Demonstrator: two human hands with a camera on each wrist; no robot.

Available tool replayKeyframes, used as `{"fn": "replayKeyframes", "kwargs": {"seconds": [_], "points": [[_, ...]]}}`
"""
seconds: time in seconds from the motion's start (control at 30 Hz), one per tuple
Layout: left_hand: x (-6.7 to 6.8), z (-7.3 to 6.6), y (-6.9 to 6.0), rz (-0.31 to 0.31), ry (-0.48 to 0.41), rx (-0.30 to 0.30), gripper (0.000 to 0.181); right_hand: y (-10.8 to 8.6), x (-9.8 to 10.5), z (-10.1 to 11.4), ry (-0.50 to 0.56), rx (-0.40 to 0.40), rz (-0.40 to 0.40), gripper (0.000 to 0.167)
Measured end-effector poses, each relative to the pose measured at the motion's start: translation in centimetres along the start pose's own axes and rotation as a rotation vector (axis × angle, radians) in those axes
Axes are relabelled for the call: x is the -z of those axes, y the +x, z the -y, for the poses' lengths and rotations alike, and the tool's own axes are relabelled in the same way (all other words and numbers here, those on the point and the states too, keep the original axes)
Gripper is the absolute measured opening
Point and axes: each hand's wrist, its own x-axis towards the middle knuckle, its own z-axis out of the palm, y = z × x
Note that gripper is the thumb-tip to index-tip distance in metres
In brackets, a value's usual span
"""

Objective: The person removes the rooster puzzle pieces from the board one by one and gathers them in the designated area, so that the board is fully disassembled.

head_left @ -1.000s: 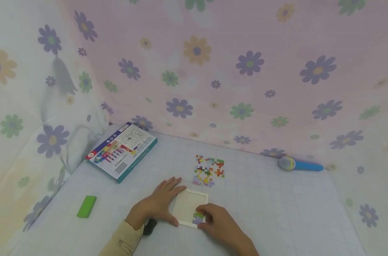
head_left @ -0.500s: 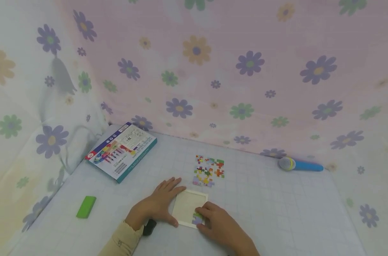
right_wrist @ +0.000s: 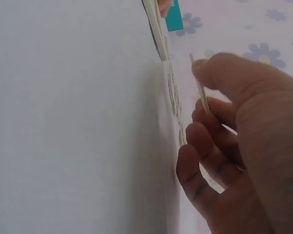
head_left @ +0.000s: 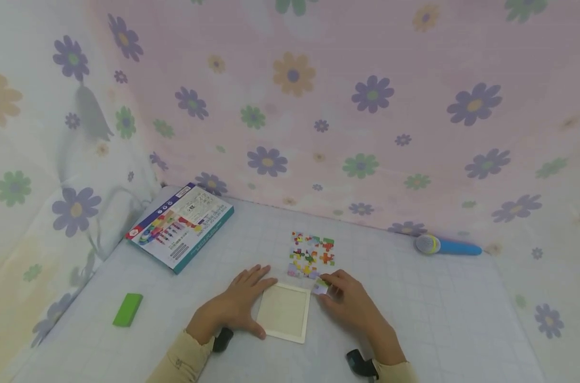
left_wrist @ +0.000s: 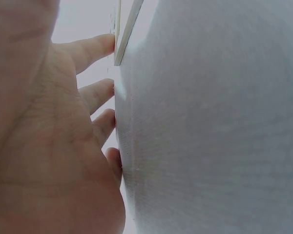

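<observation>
In the head view a shallow pale puzzle frame (head_left: 283,313) lies bare on the table. My left hand (head_left: 237,303) rests at its left side, fingers spread, the thumb and index finger touching the rim. In the left wrist view those fingers reach to the frame's edge (left_wrist: 128,34). Beyond the frame's right edge my right hand (head_left: 349,300) pinches a green and lilac puzzle piece (head_left: 320,286) between thumb and fingers. The right wrist view has that piece (right_wrist: 202,92) edge-on, raised off the table. Several loose puzzle pieces (head_left: 309,257) lie in a group behind the frame.
A flat printed box (head_left: 181,226) with a teal side lies at the back left. The green block (head_left: 127,309) sits at the left, and a blue toy microphone (head_left: 447,246) at the back right. A flowered curtain (head_left: 318,106) rises behind the white-covered table (head_left: 414,319).
My right hand has lifted the puzzle piece out of the frame's lower right corner and moved it back and to the right. My left hand stays at the frame's left side.
</observation>
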Motion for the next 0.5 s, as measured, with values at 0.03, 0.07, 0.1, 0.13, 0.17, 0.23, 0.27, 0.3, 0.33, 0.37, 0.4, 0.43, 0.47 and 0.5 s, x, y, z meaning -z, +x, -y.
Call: {"fn": "replayKeyframes", "kwargs": {"seconds": [0.03,0.07,0.1,0.13,0.17,0.23,0.27,0.3,0.33,0.37,0.4,0.43,0.47,0.5], "points": [[0.06,-0.01,-0.05,-0.001,-0.001,0.001,0.117,0.19,-0.03,-0.23,-0.009,-0.014,-0.006,0.040],[0.12,0.00,-0.08,-0.002,-0.003,0.002,0.117,0.39,-0.06,-0.42,-0.020,-0.026,-0.013,0.040],[0.15,0.00,-0.11,-0.003,-0.005,0.002,0.117,0.59,-0.08,-0.62,-0.033,-0.043,-0.020,0.041],[0.17,0.00,-0.15,-0.005,-0.008,0.002,0.117,0.76,-0.09,-0.79,-0.049,-0.061,-0.025,0.042],[0.17,-0.01,-0.17,-0.007,-0.012,-0.002,0.117,0.90,-0.09,-0.92,-0.071,-0.078,-0.030,0.043],[0.10,0.02,-0.12,-0.010,-0.016,-0.007,0.117,1.02,-0.02,-1.09,-0.112,-0.113,-0.034,0.046],[0.03,0.05,-0.08,-0.009,-0.014,-0.009,0.117,1.02,0.00,-1.16,-0.127,-0.130,-0.034,0.048],[-0.05,0.10,-0.04,-0.007,-0.009,-0.009,0.117,0.98,0.03,-1.21,-0.136,-0.151,-0.031,0.050],[-0.08,0.12,0.00,-0.004,-0.011,-0.008,0.117,0.92,0.07,-1.16,-0.142,-0.169,-0.027,0.051],[-0.13,0.17,0.04,-0.002,-0.011,-0.009,0.117,0.87,0.08,-1.13,-0.148,-0.184,-0.026,0.051],[-0.17,0.24,0.10,-0.002,-0.008,-0.006,0.117,0.81,0.08,-1.09,-0.147,-0.200,-0.026,0.051],[-0.18,0.29,0.13,-0.001,-0.007,-0.004,0.117,0.78,0.03,-1.09,-0.147,-0.215,-0.030,0.050],[-0.20,0.32,0.15,0.001,-0.006,-0.001,0.118,0.75,0.01,-1.03,-0.145,-0.229,-0.035,0.047],[-0.20,0.37,0.19,0.005,-0.005,0.003,0.118,0.72,-0.01,-0.96,-0.146,-0.243,-0.041,0.045]]}}
